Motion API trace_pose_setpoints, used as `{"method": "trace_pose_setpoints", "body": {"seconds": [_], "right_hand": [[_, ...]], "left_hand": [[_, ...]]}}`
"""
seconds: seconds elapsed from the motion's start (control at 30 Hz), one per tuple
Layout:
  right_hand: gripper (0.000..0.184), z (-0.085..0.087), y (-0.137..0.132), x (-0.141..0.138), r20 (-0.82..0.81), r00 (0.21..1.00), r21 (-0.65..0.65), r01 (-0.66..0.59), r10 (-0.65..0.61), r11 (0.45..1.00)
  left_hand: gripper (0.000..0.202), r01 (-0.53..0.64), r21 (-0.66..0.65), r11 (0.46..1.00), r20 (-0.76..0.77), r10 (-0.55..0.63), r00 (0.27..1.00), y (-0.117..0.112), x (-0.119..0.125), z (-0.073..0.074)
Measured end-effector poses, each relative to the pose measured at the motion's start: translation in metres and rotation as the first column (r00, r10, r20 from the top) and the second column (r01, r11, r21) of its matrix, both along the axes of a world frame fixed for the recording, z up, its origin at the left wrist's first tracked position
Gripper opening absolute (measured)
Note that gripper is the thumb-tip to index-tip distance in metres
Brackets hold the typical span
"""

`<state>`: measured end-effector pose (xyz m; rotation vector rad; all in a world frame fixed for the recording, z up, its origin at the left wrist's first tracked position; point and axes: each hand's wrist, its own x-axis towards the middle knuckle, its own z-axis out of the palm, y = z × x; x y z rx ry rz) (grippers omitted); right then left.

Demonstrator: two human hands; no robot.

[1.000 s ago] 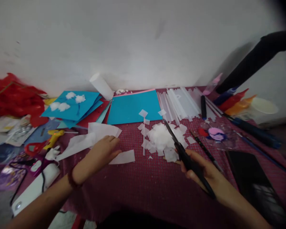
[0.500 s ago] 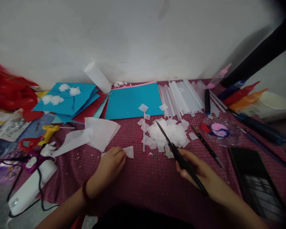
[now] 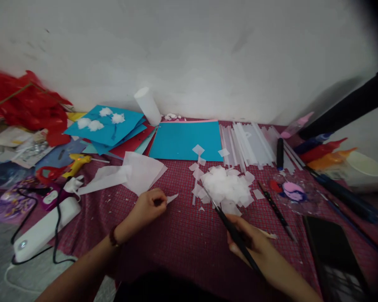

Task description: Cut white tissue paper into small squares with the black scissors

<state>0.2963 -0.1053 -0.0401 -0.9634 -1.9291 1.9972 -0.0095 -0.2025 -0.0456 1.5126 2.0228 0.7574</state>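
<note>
My left hand [image 3: 149, 208] is closed over the table, pinching a thin white paper strip [image 3: 172, 198] whose end sticks out to the right of the fingers. In my right hand [image 3: 250, 239] is a pair of black-handled scissors [image 3: 231, 228], seen edge-on, with the narrow blades pointing up and left. The scissor tips lie over the left edge of a heap of small white paper squares [image 3: 228, 184]. Larger translucent white sheets [image 3: 145, 172] rest just beyond my left hand.
Blue card [image 3: 185, 140] lies at the back, beside translucent strips [image 3: 252, 144]. On the left are blue cards with white tufts [image 3: 108, 130], a yellow glue gun [image 3: 77, 164] and a power strip [image 3: 47, 226]. To the right lie a dark pen [image 3: 275, 209] and a phone [image 3: 332, 251].
My left hand has turned and lifted slightly, and the paper strip's end now shows narrow and tilted. The scissors have moved down and left from above the heap. The view has shifted a little.
</note>
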Motion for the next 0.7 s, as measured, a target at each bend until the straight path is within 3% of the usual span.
{"method": "trace_pose_setpoints", "body": {"seconds": [0.27, 0.5, 0.7], "right_hand": [[0.05, 0.012, -0.007, -0.008, 0.122, 0.983, 0.075, -0.143, 0.133, 0.987], [0.057, 0.014, -0.012, -0.011, 0.233, 0.956, 0.265, -0.238, 0.178, 0.934], [0.056, 0.009, -0.015, -0.011, 0.288, 0.938, 0.334, -0.287, 0.193, 0.898]], "left_hand": [[0.015, -0.084, 0.057, 0.995, 0.058, 0.081, 0.995, -0.012, -0.001, 0.0], [0.015, -0.14, 0.161, 0.977, 0.067, 0.131, 0.989, -0.023, 0.009, -0.008], [0.013, -0.175, 0.05, 0.983, -0.02, 0.176, 0.984, -0.024, -0.018, 0.006]]}}
